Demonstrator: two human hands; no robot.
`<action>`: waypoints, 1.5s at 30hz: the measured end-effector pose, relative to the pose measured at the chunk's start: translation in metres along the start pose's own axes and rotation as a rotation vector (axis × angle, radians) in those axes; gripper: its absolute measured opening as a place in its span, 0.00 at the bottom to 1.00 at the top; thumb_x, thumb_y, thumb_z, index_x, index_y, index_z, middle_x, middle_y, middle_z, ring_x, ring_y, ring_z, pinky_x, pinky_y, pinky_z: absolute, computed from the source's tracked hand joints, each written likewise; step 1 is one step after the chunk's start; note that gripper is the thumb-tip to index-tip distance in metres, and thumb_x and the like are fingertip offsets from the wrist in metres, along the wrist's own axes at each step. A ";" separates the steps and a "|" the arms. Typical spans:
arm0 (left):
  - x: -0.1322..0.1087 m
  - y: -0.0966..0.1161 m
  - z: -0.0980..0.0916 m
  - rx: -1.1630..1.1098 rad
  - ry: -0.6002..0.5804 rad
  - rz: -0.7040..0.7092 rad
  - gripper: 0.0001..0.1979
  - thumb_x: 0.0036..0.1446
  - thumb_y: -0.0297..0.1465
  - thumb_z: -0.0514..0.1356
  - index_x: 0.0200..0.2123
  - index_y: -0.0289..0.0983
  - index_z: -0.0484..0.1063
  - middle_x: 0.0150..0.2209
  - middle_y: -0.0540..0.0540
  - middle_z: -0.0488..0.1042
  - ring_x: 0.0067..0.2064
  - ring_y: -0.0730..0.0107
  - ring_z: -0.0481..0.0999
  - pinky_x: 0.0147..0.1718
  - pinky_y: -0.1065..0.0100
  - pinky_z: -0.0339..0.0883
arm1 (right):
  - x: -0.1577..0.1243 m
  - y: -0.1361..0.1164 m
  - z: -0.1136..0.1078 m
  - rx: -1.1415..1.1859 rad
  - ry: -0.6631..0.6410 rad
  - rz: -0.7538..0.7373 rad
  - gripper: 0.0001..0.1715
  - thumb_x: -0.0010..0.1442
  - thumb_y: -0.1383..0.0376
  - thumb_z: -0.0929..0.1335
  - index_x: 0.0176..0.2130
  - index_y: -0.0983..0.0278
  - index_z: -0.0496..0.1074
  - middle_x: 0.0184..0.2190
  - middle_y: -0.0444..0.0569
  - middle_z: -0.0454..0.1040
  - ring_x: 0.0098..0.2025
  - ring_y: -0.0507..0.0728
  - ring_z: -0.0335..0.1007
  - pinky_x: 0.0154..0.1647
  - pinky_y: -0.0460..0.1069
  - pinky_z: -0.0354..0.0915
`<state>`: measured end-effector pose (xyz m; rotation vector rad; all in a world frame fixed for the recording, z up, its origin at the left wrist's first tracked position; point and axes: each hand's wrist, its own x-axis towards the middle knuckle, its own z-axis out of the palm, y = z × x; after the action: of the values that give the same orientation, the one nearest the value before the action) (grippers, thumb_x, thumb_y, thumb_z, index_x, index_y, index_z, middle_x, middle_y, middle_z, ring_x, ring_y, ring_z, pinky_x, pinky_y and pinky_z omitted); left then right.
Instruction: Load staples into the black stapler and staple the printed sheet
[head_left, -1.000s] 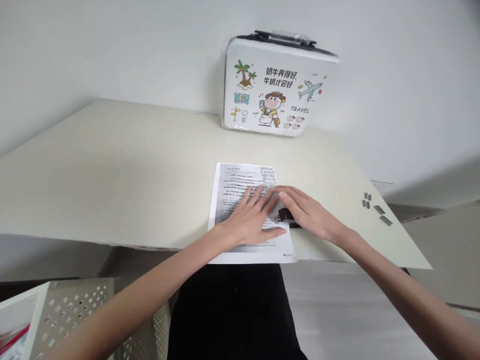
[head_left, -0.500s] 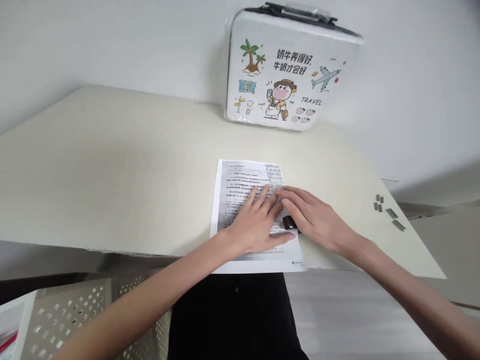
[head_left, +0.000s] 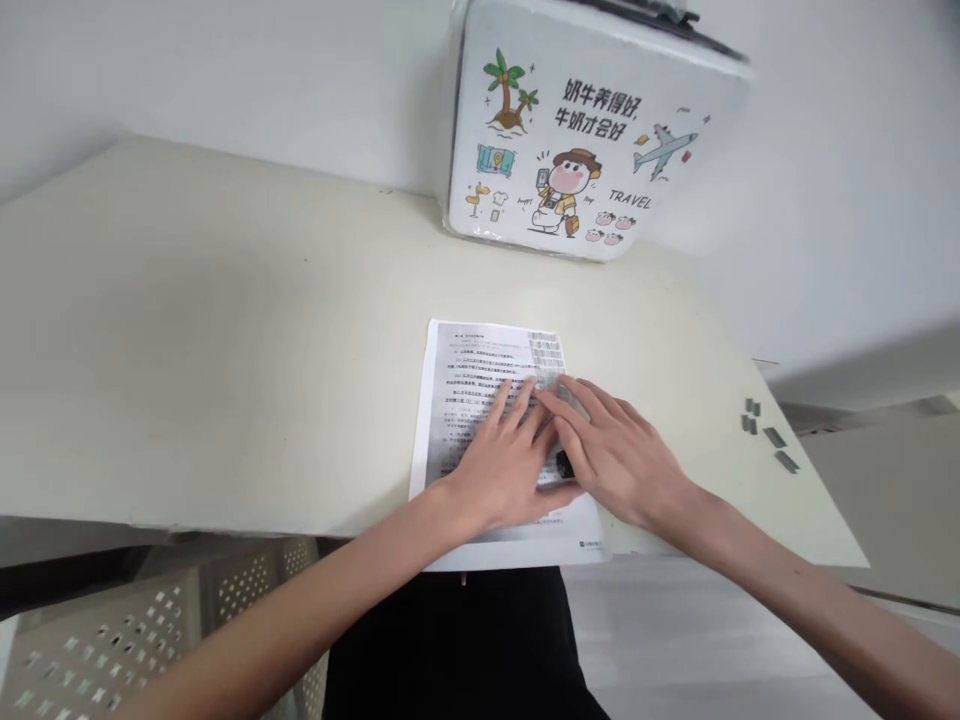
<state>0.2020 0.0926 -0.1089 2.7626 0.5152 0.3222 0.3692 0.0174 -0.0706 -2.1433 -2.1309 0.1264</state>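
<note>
Printed paper (head_left: 480,350) lies flat at the table's front edge, its bottom reaching the edge. On its middle rests my left hand (head_left: 506,465), fingers spread and palm down. My right hand (head_left: 619,450) lies over the paper's right side, its fingertips meeting the left hand's fingers. A small black object (head_left: 565,464) shows between the two hands, mostly hidden under my right hand; I cannot make out whether the hand grips it.
A white case (head_left: 585,130) with cartoon prints stands at the back of the table (head_left: 225,330) against the wall. Several small grey staple strips (head_left: 775,437) lie near the right edge. Perforated baskets (head_left: 112,640) are below at left.
The view has shifted slightly. My right hand has moved a little to the left over the left fingers and covers more of the black object. My left hand stays spread on the paper.
</note>
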 end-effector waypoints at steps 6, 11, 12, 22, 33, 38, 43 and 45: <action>-0.001 -0.002 0.001 0.010 0.017 0.005 0.42 0.70 0.56 0.47 0.74 0.30 0.56 0.76 0.36 0.55 0.79 0.44 0.34 0.75 0.44 0.25 | 0.001 -0.005 0.005 -0.078 0.042 -0.011 0.31 0.76 0.59 0.53 0.70 0.57 0.65 0.72 0.57 0.63 0.73 0.72 0.57 0.66 0.72 0.61; 0.000 -0.001 0.003 0.018 0.026 0.001 0.43 0.70 0.57 0.47 0.74 0.31 0.56 0.76 0.36 0.55 0.79 0.44 0.35 0.75 0.43 0.26 | 0.003 -0.006 0.002 -0.036 0.031 -0.011 0.30 0.76 0.58 0.53 0.70 0.57 0.64 0.71 0.56 0.65 0.71 0.70 0.60 0.66 0.71 0.62; 0.000 -0.001 0.003 0.016 0.020 0.004 0.44 0.70 0.58 0.47 0.75 0.31 0.54 0.76 0.36 0.53 0.79 0.44 0.35 0.75 0.43 0.27 | 0.002 -0.005 0.000 0.000 0.035 0.001 0.30 0.77 0.58 0.52 0.70 0.57 0.65 0.70 0.56 0.65 0.71 0.69 0.61 0.66 0.70 0.62; -0.028 -0.020 -0.016 0.039 -0.067 -0.022 0.45 0.69 0.61 0.44 0.77 0.38 0.49 0.79 0.41 0.42 0.79 0.49 0.33 0.75 0.44 0.30 | -0.052 0.032 0.012 0.220 0.270 -0.199 0.21 0.76 0.54 0.58 0.58 0.60 0.70 0.51 0.56 0.79 0.51 0.65 0.76 0.55 0.62 0.71; -0.103 -0.051 -0.068 0.109 -0.082 -0.177 0.40 0.71 0.56 0.49 0.78 0.48 0.42 0.78 0.50 0.44 0.78 0.48 0.41 0.75 0.46 0.44 | -0.083 0.080 0.037 0.217 0.447 0.080 0.27 0.72 0.45 0.63 0.56 0.61 0.70 0.48 0.58 0.81 0.47 0.68 0.80 0.45 0.60 0.75; -0.145 -0.067 -0.084 0.178 -0.126 -0.219 0.41 0.70 0.54 0.54 0.78 0.53 0.39 0.78 0.53 0.43 0.78 0.47 0.42 0.74 0.42 0.47 | -0.093 0.089 0.042 0.283 0.500 0.231 0.27 0.70 0.43 0.65 0.54 0.60 0.71 0.47 0.57 0.81 0.44 0.67 0.80 0.42 0.57 0.74; -0.122 -0.061 -0.077 0.230 -0.151 -0.189 0.42 0.71 0.53 0.53 0.78 0.52 0.36 0.78 0.51 0.41 0.78 0.47 0.40 0.75 0.41 0.41 | -0.092 0.087 0.038 0.355 0.540 0.279 0.26 0.71 0.44 0.64 0.53 0.61 0.71 0.44 0.57 0.81 0.40 0.66 0.80 0.38 0.56 0.73; -0.097 -0.056 -0.069 0.237 -0.150 -0.169 0.42 0.71 0.54 0.52 0.79 0.50 0.37 0.78 0.49 0.41 0.78 0.48 0.40 0.75 0.41 0.40 | -0.093 0.086 0.036 0.378 0.564 0.309 0.25 0.71 0.44 0.64 0.52 0.61 0.70 0.42 0.57 0.81 0.39 0.65 0.79 0.36 0.55 0.73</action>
<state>0.0771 0.1227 -0.0801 2.9112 0.7872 0.0144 0.4483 -0.0746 -0.1203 -1.9620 -1.3440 -0.0454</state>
